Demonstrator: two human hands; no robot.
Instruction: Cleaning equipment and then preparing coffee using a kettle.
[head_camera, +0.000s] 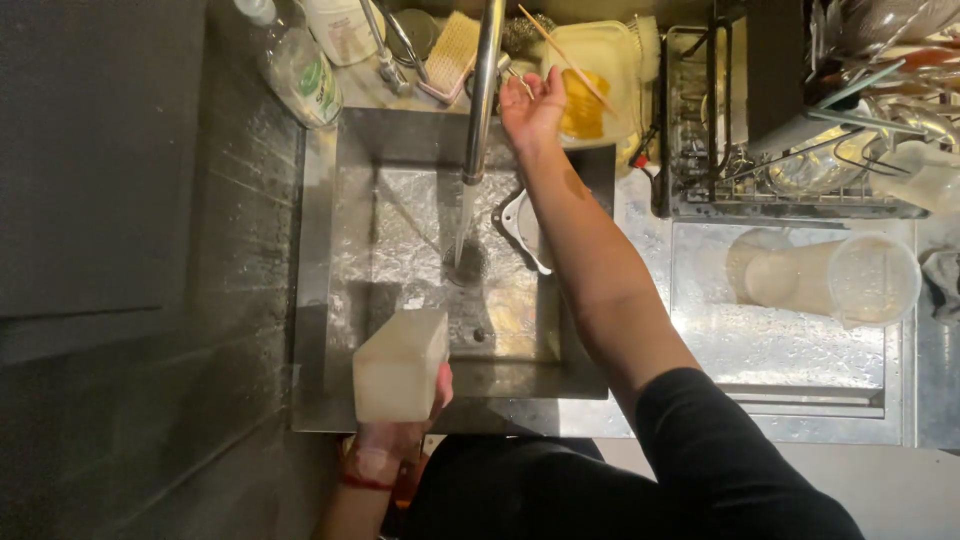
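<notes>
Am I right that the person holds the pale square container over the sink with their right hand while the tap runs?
Not quite. In the head view the left hand holds the pale square container over the sink. The right hand is reaching up behind the tap, by a yellow tub. The rest stands: water is running from the tap.

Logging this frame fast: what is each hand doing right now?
Left hand: closed on a translucent white rectangular plastic container.
Right hand: open, holding nothing, raised behind the steel tap.
</notes>
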